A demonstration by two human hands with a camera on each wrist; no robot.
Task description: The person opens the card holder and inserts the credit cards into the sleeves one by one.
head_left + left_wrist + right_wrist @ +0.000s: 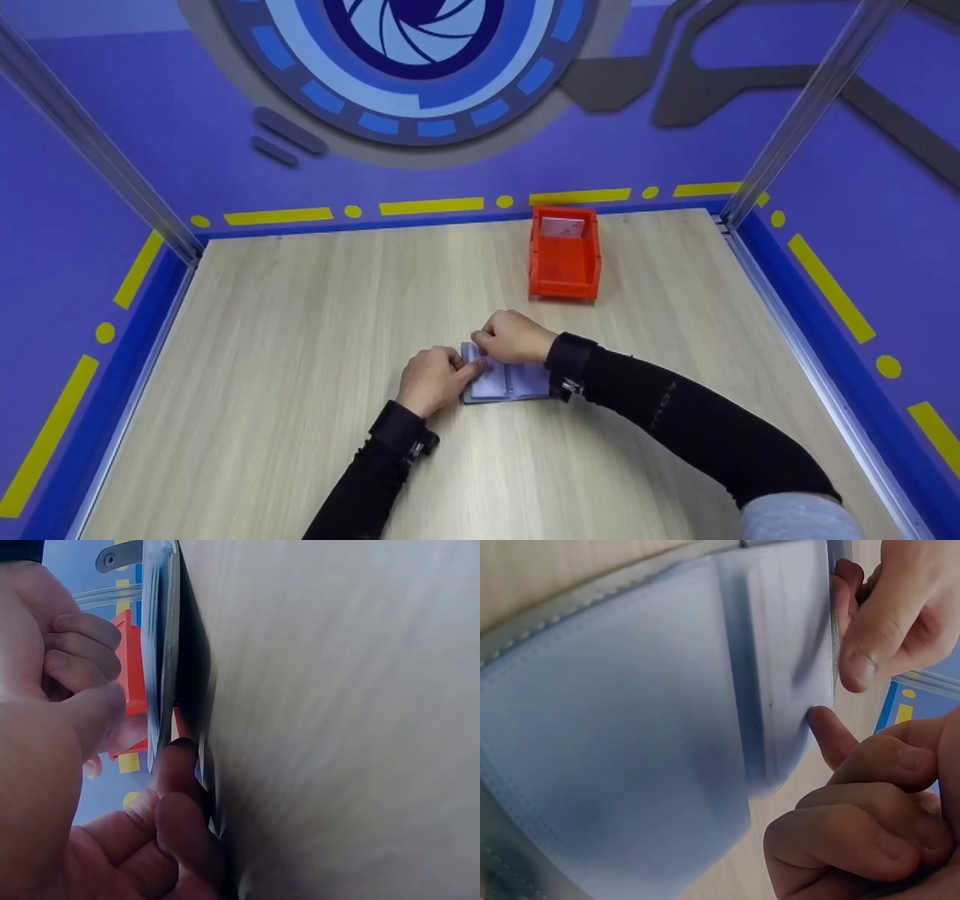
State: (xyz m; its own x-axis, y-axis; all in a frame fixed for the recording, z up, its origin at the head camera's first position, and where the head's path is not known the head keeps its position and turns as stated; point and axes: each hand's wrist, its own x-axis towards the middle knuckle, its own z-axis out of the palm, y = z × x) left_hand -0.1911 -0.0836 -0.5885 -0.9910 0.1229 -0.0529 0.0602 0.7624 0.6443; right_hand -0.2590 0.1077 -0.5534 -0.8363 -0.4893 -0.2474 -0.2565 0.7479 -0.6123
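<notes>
A card holder lies spread on the wooden table, with clear sleeves inside and a stitched border. In the left wrist view its snap strap sticks out at the top. My left hand grips its left edge, fingers at the underside and thumb on the upper side. My right hand is over the far left part of the holder. One of its fingertips touches the sleeve edge while the other fingers are curled. I cannot tell whether that hand pinches a sleeve.
An orange bin stands behind the holder, near the back wall, with a pale printed card inside against its far end. Blue-purple panels and metal posts enclose the wooden table at the back and sides.
</notes>
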